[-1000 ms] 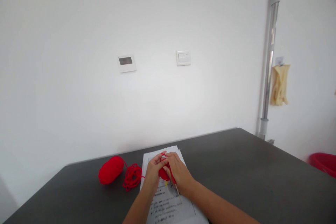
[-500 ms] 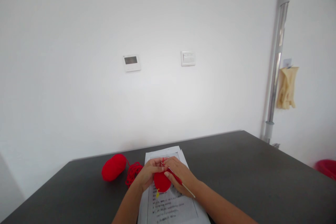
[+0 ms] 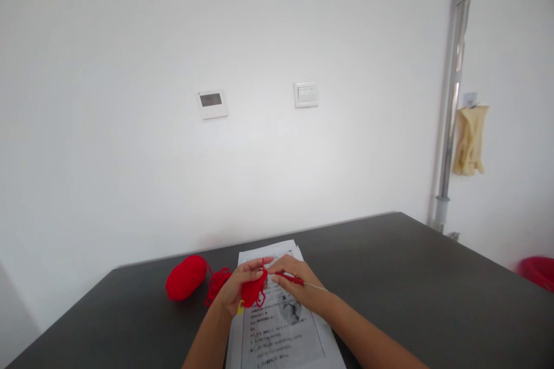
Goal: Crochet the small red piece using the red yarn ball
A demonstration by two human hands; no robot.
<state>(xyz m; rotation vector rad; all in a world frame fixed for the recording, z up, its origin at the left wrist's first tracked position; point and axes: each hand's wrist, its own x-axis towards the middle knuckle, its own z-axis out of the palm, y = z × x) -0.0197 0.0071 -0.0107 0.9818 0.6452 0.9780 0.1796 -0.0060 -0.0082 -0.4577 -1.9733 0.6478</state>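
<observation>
My left hand [image 3: 237,284] pinches a small red crochet piece [image 3: 252,291], with a strand of yarn rising over the fingers. From the piece's lower edge hangs a yellow stitch marker [image 3: 240,307]. In my right hand [image 3: 303,285] is a crochet hook [image 3: 292,278] with a red grip, its thin shaft end pointing back over the wrist. The hook's tip is at the upper edge of the piece, too small to make out clearly. Loose red yarn [image 3: 216,283] lies beside my left wrist, joined to a red yarn ball [image 3: 186,278] farther left.
Printed sheets [image 3: 281,346] lie under my hands on the dark table [image 3: 381,277]. The white wall behind carries a small screen panel [image 3: 212,105] and a switch [image 3: 306,95]. To the right are a metal pipe [image 3: 450,127], hanging yellowish gloves [image 3: 471,141] and a red object [image 3: 536,272].
The crochet piece has turned from lying flat toward me to tilted and folded in my left hand. My right hand has drawn slightly right, and the hook lies more level.
</observation>
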